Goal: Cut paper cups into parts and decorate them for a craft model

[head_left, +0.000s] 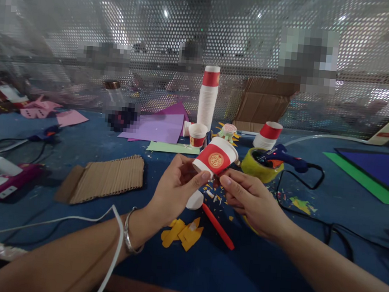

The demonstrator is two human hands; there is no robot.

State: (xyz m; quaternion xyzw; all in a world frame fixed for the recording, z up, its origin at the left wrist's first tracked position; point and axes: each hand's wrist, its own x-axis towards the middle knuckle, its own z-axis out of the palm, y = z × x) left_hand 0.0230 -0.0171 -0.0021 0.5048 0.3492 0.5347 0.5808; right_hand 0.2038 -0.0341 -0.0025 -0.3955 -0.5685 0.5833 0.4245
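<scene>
A red and white paper cup (216, 157) with a round gold print is tilted in my left hand (177, 185), thumb on its lower side and fingers behind it. My right hand (253, 199) is closed in a pinch at the cup's lower right edge. Whatever lies between those fingertips is hidden. Below the hands a red pen-like stick (218, 226) rests on the table beside a white paper disc (195, 200). Nearer to me are yellow paper pieces (182, 233). A yellow curved edge shows partly under my right hand.
Behind stand a tall cup stack (208, 97), a small cup (197, 135) and a shorter stack (268, 135). A blue glue gun (287, 157) lies on a yellow tape roll (259, 166), its black cord running right. Corrugated cardboard (108, 179) is at left. A white cable crosses my left forearm.
</scene>
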